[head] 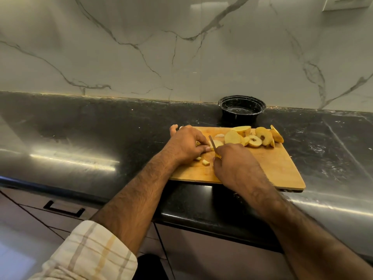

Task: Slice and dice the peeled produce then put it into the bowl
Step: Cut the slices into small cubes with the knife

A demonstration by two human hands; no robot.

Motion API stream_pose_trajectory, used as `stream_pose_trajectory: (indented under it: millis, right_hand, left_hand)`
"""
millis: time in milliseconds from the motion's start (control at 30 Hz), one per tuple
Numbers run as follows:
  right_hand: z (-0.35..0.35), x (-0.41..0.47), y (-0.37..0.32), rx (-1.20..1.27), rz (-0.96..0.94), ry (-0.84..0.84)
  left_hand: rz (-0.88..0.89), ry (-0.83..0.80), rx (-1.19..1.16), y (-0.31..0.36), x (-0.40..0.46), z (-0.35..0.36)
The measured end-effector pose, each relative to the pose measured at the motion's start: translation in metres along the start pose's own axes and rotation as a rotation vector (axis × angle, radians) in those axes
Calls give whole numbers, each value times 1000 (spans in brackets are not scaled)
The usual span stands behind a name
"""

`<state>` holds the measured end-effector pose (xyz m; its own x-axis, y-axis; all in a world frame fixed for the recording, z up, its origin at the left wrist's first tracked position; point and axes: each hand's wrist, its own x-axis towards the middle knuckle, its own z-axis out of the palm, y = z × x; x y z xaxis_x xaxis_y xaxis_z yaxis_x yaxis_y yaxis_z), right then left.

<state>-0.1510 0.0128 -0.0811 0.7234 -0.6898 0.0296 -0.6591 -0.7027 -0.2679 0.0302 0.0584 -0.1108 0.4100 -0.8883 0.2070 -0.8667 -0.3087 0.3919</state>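
Note:
On a wooden cutting board (278,168) lie several pale yellow slices of peeled fruit (255,137), some showing the seed core. My left hand (186,144) pinches a slice (218,144) at the board's left part, fingers curled over it. My right hand (234,162) grips a small knife (212,143) by its yellow handle, with the blade set into that slice. Two small diced bits (205,162) lie near my left wrist. A black bowl (241,103) stands behind the board, and I see no fruit inside it.
The board sits on a dark stone counter (80,128), its near edge hanging slightly over the counter's front. A marble wall (141,47) rises just behind the bowl. A drawer handle (64,209) shows below at the left.

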Motion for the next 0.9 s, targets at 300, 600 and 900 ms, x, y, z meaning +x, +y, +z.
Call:
stream_pose_trajectory:
  millis: [300,600,900]
  right_hand:
    - [-14,10,-11,-25,7,-91]
    - [-26,-27,3,-80,-35,-153]
    - [-16,-29,0,11,-39,-18]
  left_hand:
    - [-31,-17,69,8,1,-1]
    - [-34,-21,84,11,-1,-3]
    - [7,32,-6,-7,-5,-8]
